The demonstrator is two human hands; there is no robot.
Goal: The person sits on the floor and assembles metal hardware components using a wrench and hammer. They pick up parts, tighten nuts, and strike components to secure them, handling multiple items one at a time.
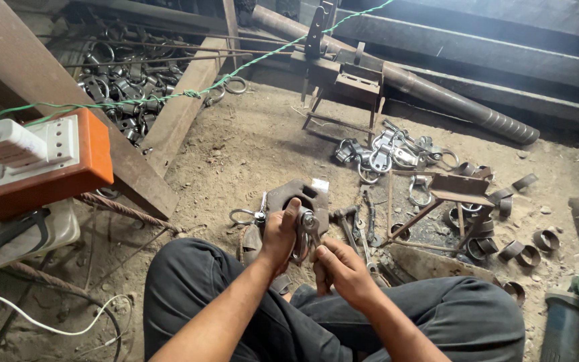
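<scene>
Floor: you are sitting on a dusty dirt floor (249, 144) among steel beams.
Clamp: metal clamp (305, 231) is standing upright, long axis vertical, above your knees.
Left hand (279, 236): gripping the clamp.
Right hand (343, 268): pinching its lower end.

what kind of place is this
Most likely a small metalworking or welding workshop with a dirt floor. The left hand and right hand hold a metal clamp; heaps of similar clamps and cut pipe rings lie around, and an angle grinder sits nearby.
</scene>
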